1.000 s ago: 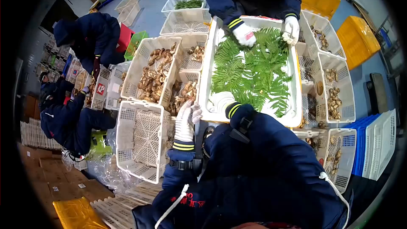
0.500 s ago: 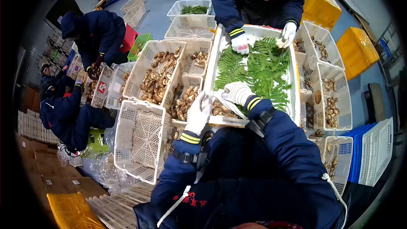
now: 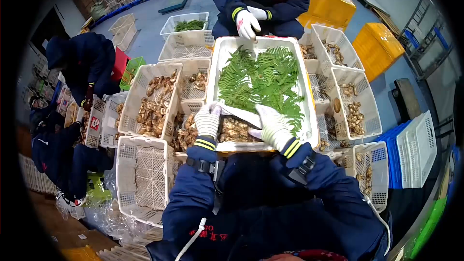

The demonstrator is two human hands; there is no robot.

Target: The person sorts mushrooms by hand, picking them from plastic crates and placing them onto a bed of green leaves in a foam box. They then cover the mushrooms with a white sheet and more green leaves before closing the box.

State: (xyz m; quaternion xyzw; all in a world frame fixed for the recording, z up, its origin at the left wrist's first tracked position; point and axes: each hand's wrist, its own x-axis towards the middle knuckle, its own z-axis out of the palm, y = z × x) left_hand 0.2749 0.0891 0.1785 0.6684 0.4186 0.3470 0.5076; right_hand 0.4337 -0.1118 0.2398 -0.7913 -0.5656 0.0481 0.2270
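Observation:
In the head view, my left hand [image 3: 208, 122], in a striped white glove, pinches one end of a white strip of paper or cloth [image 3: 239, 113]. The other end is gripped by my right hand [image 3: 271, 126], gloved alike. The strip is stretched across the near end of a white foam box [image 3: 311, 121]. Just below it, brown mushrooms [image 3: 236, 130] are packed along the box's near wall. Green fern fronds [image 3: 263, 77] cover much of the rest. Opposite me, a co-worker's gloved hand [image 3: 248, 24] hovers at the far rim.
Plastic crates of mushrooms stand left [image 3: 153, 104] and right [image 3: 355, 111] of the box. A crate with a bare bottom [image 3: 150, 176] sits near left. Yellow wrapped boxes [image 3: 377, 50] are at right, beyond stacked blue and white crates [image 3: 411, 150]. Two people [image 3: 79, 63] work at left.
My hands have moved apart, drawing the white strip out between them over the mushrooms. The co-worker's hands have withdrawn from the ferns to the far rim. The whole view has shifted.

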